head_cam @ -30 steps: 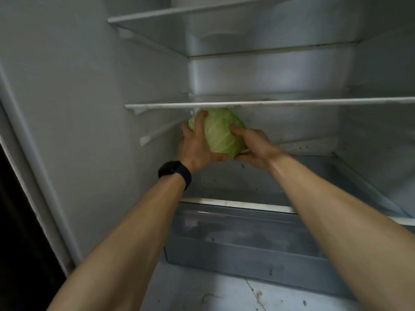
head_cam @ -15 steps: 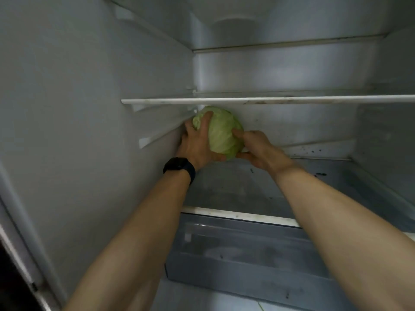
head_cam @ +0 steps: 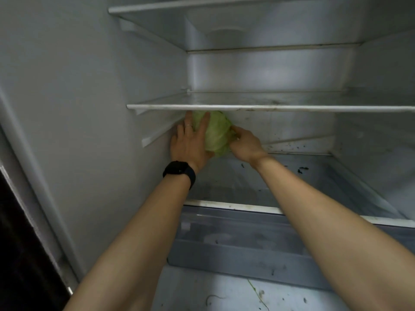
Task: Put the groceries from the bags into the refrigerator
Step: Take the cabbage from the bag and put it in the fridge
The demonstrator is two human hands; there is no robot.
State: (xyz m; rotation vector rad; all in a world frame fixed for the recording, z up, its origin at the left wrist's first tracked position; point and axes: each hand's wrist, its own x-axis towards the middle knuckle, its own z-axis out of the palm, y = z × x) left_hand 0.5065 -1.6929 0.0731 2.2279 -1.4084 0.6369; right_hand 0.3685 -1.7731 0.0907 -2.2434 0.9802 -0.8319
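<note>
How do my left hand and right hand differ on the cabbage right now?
The left hand lays straight, spread fingers along the left face of the cabbage; the right hand curls its fingers round the right side. The left wrist wears a black watch; the right wrist is bare. Both touch the cabbage under the shelf.

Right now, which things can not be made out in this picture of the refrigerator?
All in the head view:
- Top of the cabbage: behind the front edge of the shelf.
- Underside of the cabbage, and whether it rests on anything: covered by the left hand and right hand.
- Inside of the crisper drawer: its cloudy front blurs it.
- Grocery bags: outside the frame.
</note>
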